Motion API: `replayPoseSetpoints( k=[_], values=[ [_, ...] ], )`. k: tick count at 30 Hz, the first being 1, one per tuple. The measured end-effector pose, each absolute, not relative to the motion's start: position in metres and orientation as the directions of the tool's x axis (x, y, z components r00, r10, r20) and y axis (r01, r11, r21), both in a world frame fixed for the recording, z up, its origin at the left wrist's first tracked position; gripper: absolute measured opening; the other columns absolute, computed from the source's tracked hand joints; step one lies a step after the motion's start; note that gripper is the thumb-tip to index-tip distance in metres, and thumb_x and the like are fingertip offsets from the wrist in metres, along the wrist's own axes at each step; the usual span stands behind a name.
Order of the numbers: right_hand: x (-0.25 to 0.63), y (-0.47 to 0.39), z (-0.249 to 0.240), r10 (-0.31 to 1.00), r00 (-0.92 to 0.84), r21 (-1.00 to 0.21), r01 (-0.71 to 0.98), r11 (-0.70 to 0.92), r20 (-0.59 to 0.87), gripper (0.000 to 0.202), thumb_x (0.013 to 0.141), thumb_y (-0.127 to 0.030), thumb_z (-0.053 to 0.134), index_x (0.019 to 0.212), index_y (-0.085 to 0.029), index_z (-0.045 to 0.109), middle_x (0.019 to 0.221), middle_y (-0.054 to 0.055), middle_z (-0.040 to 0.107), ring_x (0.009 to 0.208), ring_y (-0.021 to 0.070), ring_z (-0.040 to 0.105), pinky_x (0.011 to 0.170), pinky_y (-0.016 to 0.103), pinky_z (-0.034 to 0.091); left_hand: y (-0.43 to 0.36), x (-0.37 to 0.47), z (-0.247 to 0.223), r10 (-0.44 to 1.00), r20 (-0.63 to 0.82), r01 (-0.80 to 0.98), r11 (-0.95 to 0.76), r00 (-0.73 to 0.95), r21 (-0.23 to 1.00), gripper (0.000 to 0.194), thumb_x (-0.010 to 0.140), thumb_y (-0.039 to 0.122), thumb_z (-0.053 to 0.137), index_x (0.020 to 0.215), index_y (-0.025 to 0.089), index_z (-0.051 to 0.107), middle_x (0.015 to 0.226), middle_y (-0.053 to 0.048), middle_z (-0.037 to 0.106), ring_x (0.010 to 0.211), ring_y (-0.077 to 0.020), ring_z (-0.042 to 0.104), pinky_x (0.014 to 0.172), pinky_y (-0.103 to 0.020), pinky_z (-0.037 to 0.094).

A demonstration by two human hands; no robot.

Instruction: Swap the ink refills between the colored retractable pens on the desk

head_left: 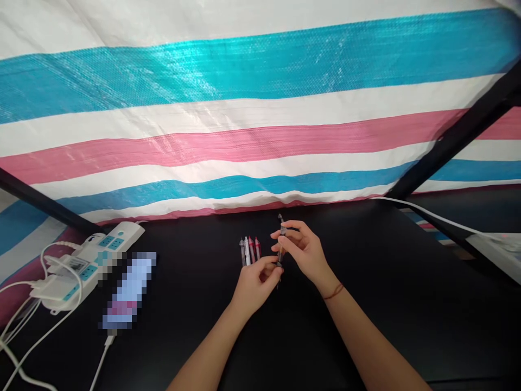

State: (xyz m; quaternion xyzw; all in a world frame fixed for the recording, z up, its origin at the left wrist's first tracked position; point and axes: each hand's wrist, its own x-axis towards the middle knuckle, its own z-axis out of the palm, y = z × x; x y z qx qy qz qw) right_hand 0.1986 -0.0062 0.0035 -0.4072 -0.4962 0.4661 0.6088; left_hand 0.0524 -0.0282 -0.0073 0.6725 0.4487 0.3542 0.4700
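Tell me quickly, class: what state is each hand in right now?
Left hand: closed, pinching the pen toward its near end.
Right hand: closed, holding the same pen farther from the person.

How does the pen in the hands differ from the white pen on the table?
The held pen looks mostly dark; the white pen looks pale. The left hand and right hand grip the held pen, while the white pen lies on the table beside a red pen. Both are long and slim.
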Motion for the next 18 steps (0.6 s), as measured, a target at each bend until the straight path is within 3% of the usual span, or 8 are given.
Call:
replayPoseSetpoints(
  k=[18],
  values=[
    [0.1996, -0.0042, 0.0002, 0.976, 0.047, -0.962, -0.161, 0.219, 0.214, 0.030, 0.079, -0.037, 0.064, 0.101, -0.023, 0.050, 0.082, 0.001, 0.068, 0.062, 0.0155, 0.067, 0.053, 0.028, 0.052, -0.0282, 0.0522, -0.0074, 0.938, 0.021, 0.277, -0.124, 0.346, 0.953, 0.025, 0.080, 0.029, 0.054, 0.099, 0.017, 0.064, 0.077, -0.004, 0.072, 0.066, -0.0161, 0.068, 0.064, -0.026, 0.056]
  ],
)
